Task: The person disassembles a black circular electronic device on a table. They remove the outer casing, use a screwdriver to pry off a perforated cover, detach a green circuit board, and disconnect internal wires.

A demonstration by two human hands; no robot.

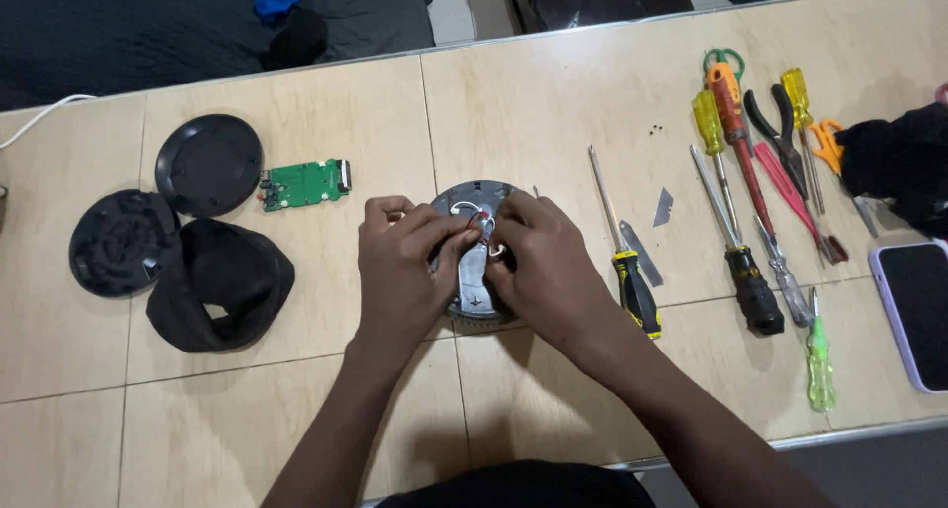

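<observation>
Both hands on the round grey device base, centre of frame, lying flat on the table with its open side up. Left hand grips its left rim, fingers curled over onto the inner parts. Right hand covers the right side, fingertips pinching small red and white bits near the upper middle; what they are is too small to tell. The base is round, so no clear long axis; a pale inner strip runs top to bottom of frame.

Table: light wood-look panels with seams. Left of frame: black round cover, green circuit board, black fabric shell. Right: black-and-yellow screwdriver, then a row of screwdrivers and pliers, phone at right edge. Dark floor along the top of frame.
</observation>
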